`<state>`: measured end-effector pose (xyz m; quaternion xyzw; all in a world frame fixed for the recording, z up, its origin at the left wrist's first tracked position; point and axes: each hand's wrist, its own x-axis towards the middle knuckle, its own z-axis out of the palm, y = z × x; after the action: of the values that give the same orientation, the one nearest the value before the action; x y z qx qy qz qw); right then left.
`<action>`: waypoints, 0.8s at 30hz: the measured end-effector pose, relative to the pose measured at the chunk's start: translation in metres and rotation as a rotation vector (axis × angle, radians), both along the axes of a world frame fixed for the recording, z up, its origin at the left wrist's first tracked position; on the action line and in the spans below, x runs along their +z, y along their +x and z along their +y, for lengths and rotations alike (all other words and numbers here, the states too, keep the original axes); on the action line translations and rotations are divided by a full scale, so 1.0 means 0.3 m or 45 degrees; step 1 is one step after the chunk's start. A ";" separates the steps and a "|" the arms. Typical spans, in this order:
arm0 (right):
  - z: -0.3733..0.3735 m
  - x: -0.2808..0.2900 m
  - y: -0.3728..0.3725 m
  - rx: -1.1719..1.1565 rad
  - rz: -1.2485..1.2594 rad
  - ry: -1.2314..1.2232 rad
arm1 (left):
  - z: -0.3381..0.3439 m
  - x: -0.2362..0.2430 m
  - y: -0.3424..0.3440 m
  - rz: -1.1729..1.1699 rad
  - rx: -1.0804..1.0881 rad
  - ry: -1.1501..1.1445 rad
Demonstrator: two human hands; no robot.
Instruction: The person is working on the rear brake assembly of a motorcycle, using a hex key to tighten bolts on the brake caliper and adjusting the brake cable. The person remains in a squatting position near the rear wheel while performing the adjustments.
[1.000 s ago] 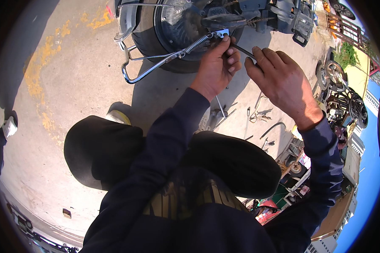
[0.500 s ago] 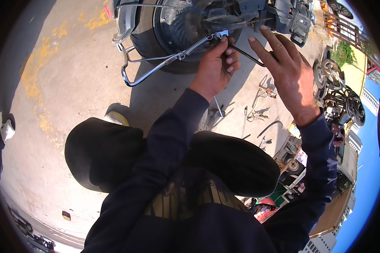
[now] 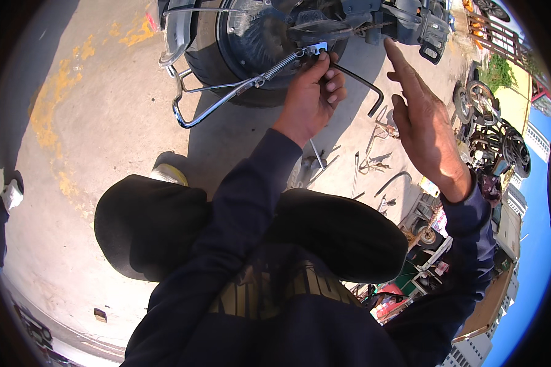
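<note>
My left hand [image 3: 312,92] is closed around one end of a bent black metal rod [image 3: 362,82], right where a coiled spring [image 3: 280,63] meets a small metal bracket under a motorcycle. The spring runs down-left to a chrome stand [image 3: 217,103] beside the rear tyre [image 3: 205,58]. Further right, my right hand [image 3: 422,119] is held up with its fingers stretched out and nothing in it. Its fingertips point at the motorcycle's underside [image 3: 373,24], a little apart from the rod's free end.
Several hand tools [image 3: 373,160] lie on the concrete in front of my knees. My knees, in black trousers [image 3: 147,223], fill the middle of the view. Parked motorcycles [image 3: 490,131] stand at the right, and yellow paint marks [image 3: 49,104] show on the ground at left.
My right hand has let go of the black rod and lifted up and to the right with its fingers spread. My left hand stays gripped at the spring end.
</note>
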<state>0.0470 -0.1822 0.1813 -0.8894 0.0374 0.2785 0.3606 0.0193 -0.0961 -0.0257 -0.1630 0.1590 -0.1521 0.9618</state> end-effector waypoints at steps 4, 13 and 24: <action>0.027 -0.013 -0.001 -0.017 0.483 0.159 | 0.001 0.009 0.003 0.029 0.044 0.027; 0.014 0.003 0.028 0.480 -0.548 -0.432 | -0.001 0.006 0.007 -0.033 0.006 -0.038; -0.011 -0.006 0.022 1.082 -0.671 -0.763 | 0.008 0.023 -0.003 0.035 -0.024 0.045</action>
<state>0.0536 -0.1856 0.1794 -0.9289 -0.3365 0.1453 -0.0529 0.0183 -0.0937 -0.0188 -0.1466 0.1762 -0.1561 0.9608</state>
